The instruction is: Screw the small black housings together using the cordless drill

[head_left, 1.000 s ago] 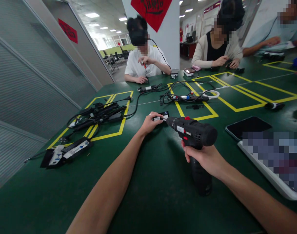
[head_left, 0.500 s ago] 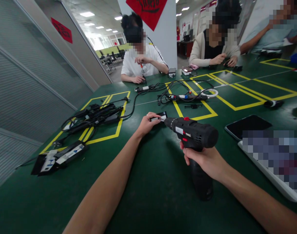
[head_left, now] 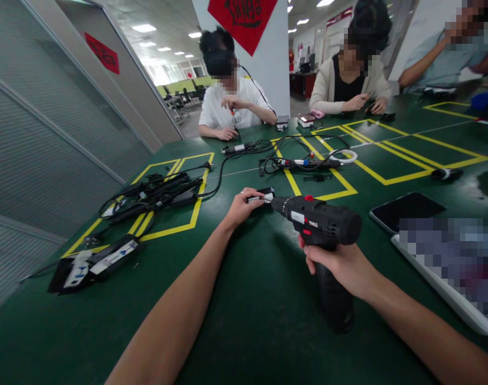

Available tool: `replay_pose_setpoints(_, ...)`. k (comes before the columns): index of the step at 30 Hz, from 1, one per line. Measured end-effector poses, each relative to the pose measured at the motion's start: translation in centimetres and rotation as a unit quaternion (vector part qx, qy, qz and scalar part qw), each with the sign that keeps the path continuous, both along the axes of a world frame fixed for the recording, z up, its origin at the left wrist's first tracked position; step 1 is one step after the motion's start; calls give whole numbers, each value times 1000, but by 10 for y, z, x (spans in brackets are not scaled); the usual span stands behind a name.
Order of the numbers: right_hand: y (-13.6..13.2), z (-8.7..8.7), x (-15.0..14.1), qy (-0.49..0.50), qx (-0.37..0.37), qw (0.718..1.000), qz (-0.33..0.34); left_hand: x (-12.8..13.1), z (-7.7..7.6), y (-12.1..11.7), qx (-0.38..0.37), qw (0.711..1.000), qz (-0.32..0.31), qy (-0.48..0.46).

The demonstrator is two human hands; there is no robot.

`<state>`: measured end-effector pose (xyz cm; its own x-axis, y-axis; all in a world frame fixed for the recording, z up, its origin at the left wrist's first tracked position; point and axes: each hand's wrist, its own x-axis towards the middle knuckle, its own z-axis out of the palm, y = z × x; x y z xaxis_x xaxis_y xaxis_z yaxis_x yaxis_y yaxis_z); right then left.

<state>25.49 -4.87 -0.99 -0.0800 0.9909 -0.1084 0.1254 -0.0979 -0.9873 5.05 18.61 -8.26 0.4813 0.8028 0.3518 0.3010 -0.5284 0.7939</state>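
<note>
My right hand point(head_left: 340, 264) is wrapped round the grip of a black cordless drill point(head_left: 322, 220) with red buttons. The drill points left, its chuck against or very near a small black box-like part point(head_left: 269, 191) with a white or silvery face. On that part my left hand point(head_left: 244, 208) is closed, fingers over its left side and top, pressing it to the green table point(head_left: 247, 299). Whether the bit touches the part cannot be made out. What the part is does not show clearly.
Black cables and adapters point(head_left: 155, 195) lie in a heap at the left, with a black-and-white flat piece point(head_left: 81, 270) nearer. Corded tools point(head_left: 303, 162) lie beyond my hands. A phone point(head_left: 408, 211) and a white-edged tablet-like object point(head_left: 436, 278) are at the right. Other people sit across the table.
The view has shifted slightly, so things sit a little lower in the picture. Both hands, the drill and the small part keep nearly the same positions relative to each other.
</note>
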Motion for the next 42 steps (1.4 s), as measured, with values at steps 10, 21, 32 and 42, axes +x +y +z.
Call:
replay_pose_setpoints(10,-1,1,-1,6,-6,1000,-1,0,2,-2,-4,1000,-2,2)
replay_pose_setpoints(21,0,2,-2,4,-5,1000,1,0,1,-2,-1,1000,-1,2)
replay_pose_setpoints(32,-2,5,-3,0,-20,1000,-2,0,2,-1,0,1000,0,7)
replay_pose_setpoints(42,-2,5,-7,-20,-22,1000,-1,-1,1,0,1,1000,-6,4)
